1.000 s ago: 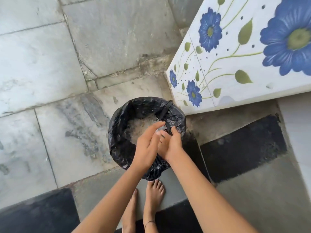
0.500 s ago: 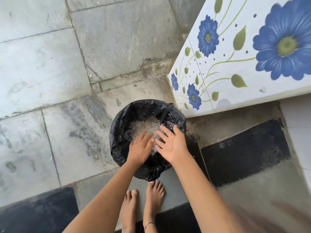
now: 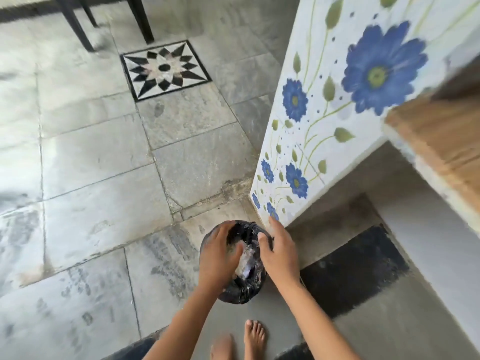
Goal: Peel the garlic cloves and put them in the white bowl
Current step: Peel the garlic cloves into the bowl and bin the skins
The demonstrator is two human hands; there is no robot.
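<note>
A small bin lined with a black plastic bag (image 3: 244, 289) stands on the floor in front of my bare feet. Pale papery garlic skins (image 3: 246, 258) lie inside it. My left hand (image 3: 218, 253) hovers over the bin's left half with relaxed, slightly spread fingers and holds nothing. Over the right rim hangs my right hand (image 3: 280, 253), fingers loosely extended and empty. No garlic cloves and no white bowl are in view.
A white counter wall painted with blue flowers (image 3: 324, 120) rises right of the bin. A wooden board edge (image 3: 441, 141) shows at upper right. Grey stone floor tiles with a black-and-white star inlay (image 3: 165, 68) spread ahead; dark chair legs (image 3: 78, 27) stand at top left.
The camera has tilted up and pulled back, so the bin looks smaller and lower. My hands have moved apart over the bin, left to its left side and right to its right rim.
</note>
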